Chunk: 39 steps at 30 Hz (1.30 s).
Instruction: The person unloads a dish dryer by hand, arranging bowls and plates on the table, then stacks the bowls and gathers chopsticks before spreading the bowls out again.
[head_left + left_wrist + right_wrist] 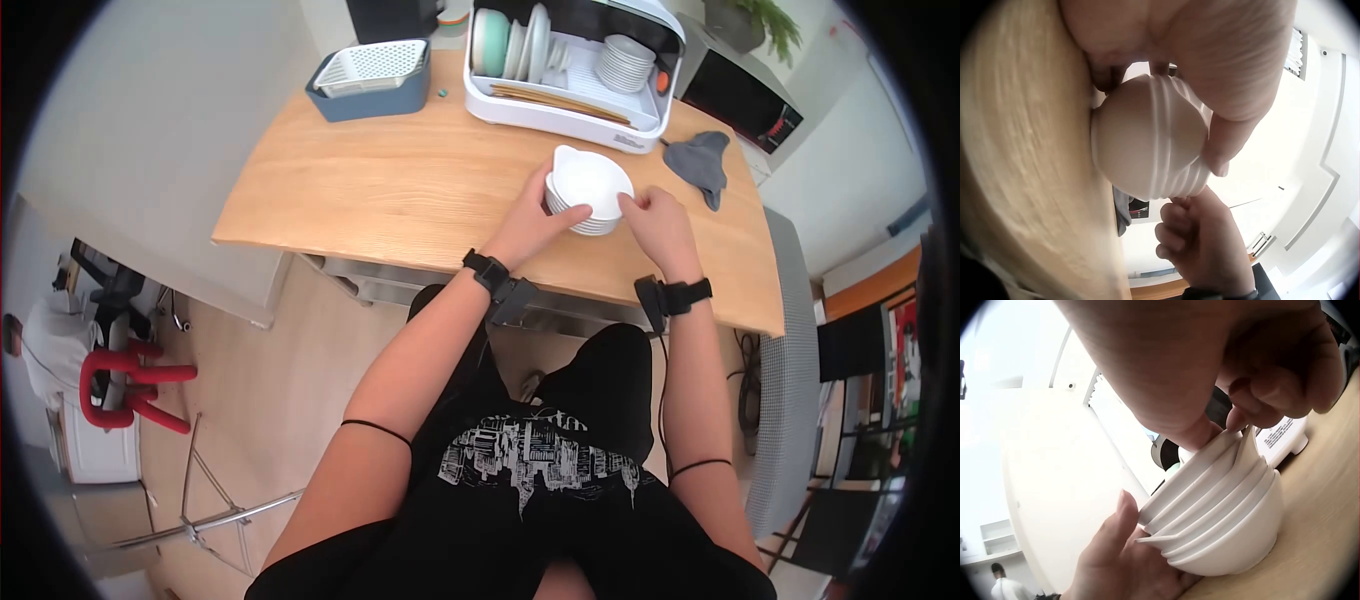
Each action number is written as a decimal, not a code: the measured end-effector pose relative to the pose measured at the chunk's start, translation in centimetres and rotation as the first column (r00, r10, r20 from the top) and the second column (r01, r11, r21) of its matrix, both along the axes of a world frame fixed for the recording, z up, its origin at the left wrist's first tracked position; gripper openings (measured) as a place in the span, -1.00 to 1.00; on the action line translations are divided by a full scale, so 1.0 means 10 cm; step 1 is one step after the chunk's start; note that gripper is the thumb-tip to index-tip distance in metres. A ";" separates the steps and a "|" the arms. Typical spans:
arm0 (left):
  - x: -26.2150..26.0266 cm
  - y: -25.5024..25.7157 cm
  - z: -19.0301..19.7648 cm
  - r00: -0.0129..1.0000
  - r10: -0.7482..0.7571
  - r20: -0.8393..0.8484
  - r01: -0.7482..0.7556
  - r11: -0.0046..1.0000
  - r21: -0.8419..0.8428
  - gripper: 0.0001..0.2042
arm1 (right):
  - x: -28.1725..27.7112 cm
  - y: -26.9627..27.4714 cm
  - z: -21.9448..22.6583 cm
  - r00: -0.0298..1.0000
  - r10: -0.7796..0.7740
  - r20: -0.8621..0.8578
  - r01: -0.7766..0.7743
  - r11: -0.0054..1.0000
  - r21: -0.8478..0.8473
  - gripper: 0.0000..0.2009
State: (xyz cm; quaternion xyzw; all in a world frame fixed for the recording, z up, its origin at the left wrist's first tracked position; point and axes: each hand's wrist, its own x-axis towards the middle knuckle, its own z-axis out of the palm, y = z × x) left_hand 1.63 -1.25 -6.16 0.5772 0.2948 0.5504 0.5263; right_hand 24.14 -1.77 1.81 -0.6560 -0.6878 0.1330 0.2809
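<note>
A nested stack of white bowls [592,185], some with small spouts at the rim, stands on the wooden table [370,190] in front of me. My left hand [532,222] grips its left side, with the thumb up at the rim and the other fingers round the far side. On the right, my right hand [662,225] pinches the rim of the uppermost bowl [1188,478] between thumb and index finger; its other fingers are curled. That uppermost bowl sits tilted in the stack in the right wrist view.
Behind the stack is an open white dish box [560,122] holding plates, small stacked dishes [625,65] and chopsticks [560,103]. A blue-grey basin [375,103] with a white basket [370,68] stands back left. A grey cloth [700,165] lies to the right, near a microwave [745,95].
</note>
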 end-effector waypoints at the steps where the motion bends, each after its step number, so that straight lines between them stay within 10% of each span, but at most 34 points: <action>1: -0.01 0.00 -0.02 1.000 0.012 0.001 -0.012 1.000 0.001 -0.04 | 0.00 -0.02 0.05 1.000 -0.008 0.029 0.010 0.999 -0.045 -0.53; 6: -0.02 0.03 -0.08 0.980 0.192 -0.054 -0.197 0.971 -0.134 -0.48 | 0.01 -0.03 0.16 0.999 0.027 0.019 -0.025 0.995 -0.094 -0.56; 13: -0.15 0.05 0.19 0.905 0.364 -0.222 -0.378 0.926 -0.023 -0.48 | 0.29 -0.08 0.24 0.911 -0.035 -0.411 0.005 0.997 -0.074 -0.57; 15: -0.19 -0.01 0.46 0.792 0.304 -0.530 -0.383 0.923 -0.043 -0.44 | 0.52 -0.14 0.21 0.789 -0.067 -0.610 0.093 0.996 0.010 -0.61; 21: -0.13 0.13 0.54 0.707 0.274 -0.652 -0.316 0.947 0.055 -0.57 | 1.08 -0.28 -0.25 0.774 -0.228 -0.590 0.213 0.972 -0.097 -0.63; 30: -0.37 0.20 0.57 0.906 0.334 -0.259 -0.340 0.940 0.022 -0.62 | 1.06 -0.09 -0.50 0.740 -0.287 -0.608 0.213 0.958 -0.192 -0.64; 39: -1.09 -0.28 0.37 0.847 0.463 -0.262 -0.515 0.837 -0.186 -0.59 | 0.69 -0.41 -0.10 0.845 -0.336 -0.416 0.175 0.909 -0.378 -0.36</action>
